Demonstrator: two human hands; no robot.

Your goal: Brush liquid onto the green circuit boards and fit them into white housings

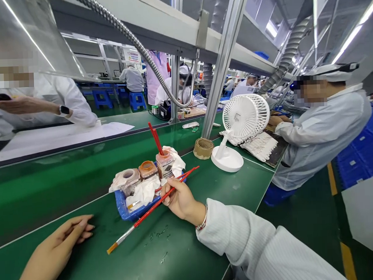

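Note:
My right hand (181, 199) is closed around the red handle of a paintbrush (139, 220). The brush slants down to the left, its brown bristles just over the green table. Beside that hand, a blue tray (123, 207) holds crumpled white tissue (144, 189) and several small bottles. One bottle (165, 163) has red sticks standing in it; an open bottle with an orange rim (147, 168) is next to it. Another brush tip (133, 205) lies on the tissue. My left hand (63, 240) rests at the table's left, fingers loosely bent, nothing in them.
Behind the tray stand a tape roll (203, 148) and a white fan (228, 157). A metal post (225, 61) rises behind them. White strip-like pieces (260, 145) lie on a dark board near a co-worker (323, 131) at right. Another person (65, 97) sits across at left.

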